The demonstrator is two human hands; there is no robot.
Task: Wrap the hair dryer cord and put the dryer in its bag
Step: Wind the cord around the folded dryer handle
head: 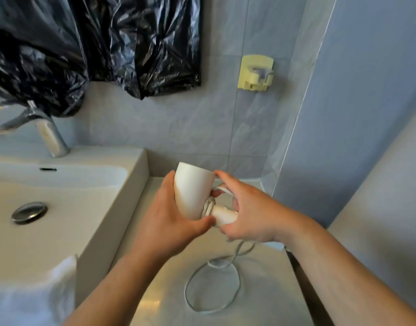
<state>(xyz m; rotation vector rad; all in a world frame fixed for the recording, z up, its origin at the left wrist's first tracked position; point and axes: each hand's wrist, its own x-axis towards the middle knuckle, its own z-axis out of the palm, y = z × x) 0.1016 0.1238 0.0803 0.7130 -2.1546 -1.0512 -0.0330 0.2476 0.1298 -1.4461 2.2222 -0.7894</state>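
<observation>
Winding cord [217, 264] round the dryer [193, 189] handle | left hand [176, 222] grip holds the barrel above the desk [261, 290] | right hand [249, 212] grip pinches cord beside the handle | slack lies looped on desk | advice: lay turns snug, feed slack evenly, avoid kinks

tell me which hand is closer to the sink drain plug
Left. The left hand, gripping the hair dryer by its barrel, is to the right of the drain plug; the right hand, curled round the handle, lies farther right.
</observation>
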